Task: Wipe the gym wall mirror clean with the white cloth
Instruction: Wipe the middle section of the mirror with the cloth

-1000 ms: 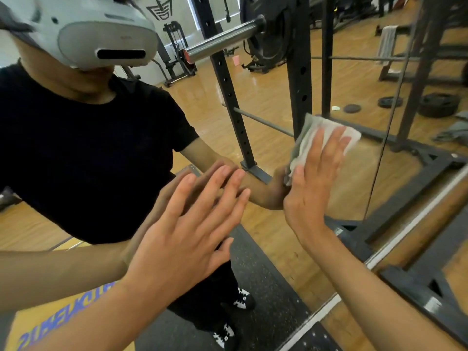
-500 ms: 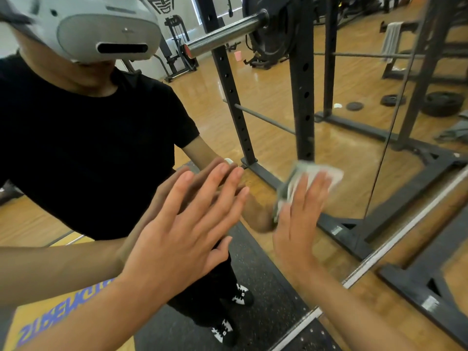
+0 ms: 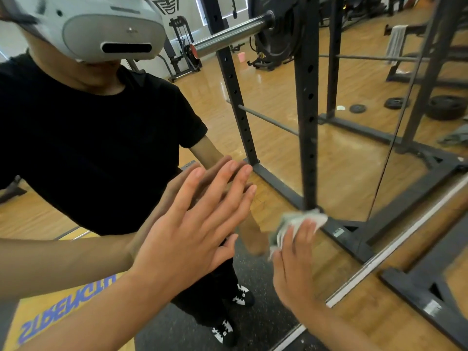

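Note:
The wall mirror fills most of the view and reflects a person in a black shirt and a gym floor. My left hand lies flat against the glass with its fingers straight and spread. Lower right of it, my right hand presses the crumpled white cloth against the glass with straight fingers. The cloth pokes out above and to the left of my fingertips and looks blurred. Most of it is hidden under the hand.
A metal strip runs along the mirror's bottom edge, slanting up to the right. A dark seam splits two mirror panels. Reflected in the glass are a black squat rack, a barbell and weight plates. A rack foot stands by the wall.
My right hand has slid the cloth down and slightly left across the glass, from mid-height toward the mirror's bottom edge. My left hand has stayed flat in place.

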Demonstrator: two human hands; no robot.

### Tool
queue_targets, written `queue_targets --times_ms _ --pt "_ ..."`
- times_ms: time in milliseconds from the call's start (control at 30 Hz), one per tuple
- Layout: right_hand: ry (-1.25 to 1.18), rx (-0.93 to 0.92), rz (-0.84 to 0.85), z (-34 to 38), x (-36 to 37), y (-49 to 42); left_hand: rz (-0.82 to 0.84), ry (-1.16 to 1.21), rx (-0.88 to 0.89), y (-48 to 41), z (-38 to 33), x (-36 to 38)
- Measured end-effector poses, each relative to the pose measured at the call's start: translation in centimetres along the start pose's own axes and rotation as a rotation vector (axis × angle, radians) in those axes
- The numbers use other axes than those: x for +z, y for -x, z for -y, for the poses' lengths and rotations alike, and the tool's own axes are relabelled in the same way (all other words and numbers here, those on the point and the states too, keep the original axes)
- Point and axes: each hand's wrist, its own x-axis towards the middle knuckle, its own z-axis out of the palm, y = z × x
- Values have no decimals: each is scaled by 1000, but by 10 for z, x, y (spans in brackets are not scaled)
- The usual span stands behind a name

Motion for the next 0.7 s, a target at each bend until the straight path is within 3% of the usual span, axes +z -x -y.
queue_targets --times_ms 100,200,267,400,500,700 --pt "-65 -213 -222 55 -39 -102 -8 -4 -2 -1 0 0" --pt "-18 -262 -341 74 -52 -141 -7 -18 -1 0 -1 1" --pt "-6 -252 -301 59 -31 -106 -13 -4 -8 1 -1 3" --pt "74 -75 -61 -6 22 17 -5 2 -9 1 0 3" --pt "46 -53 -44 -6 20 16 -9 31 -12 1 0 1" --pt "-67 -78 -402 87 -39 -136 -20 30 -8 0 -2 3"
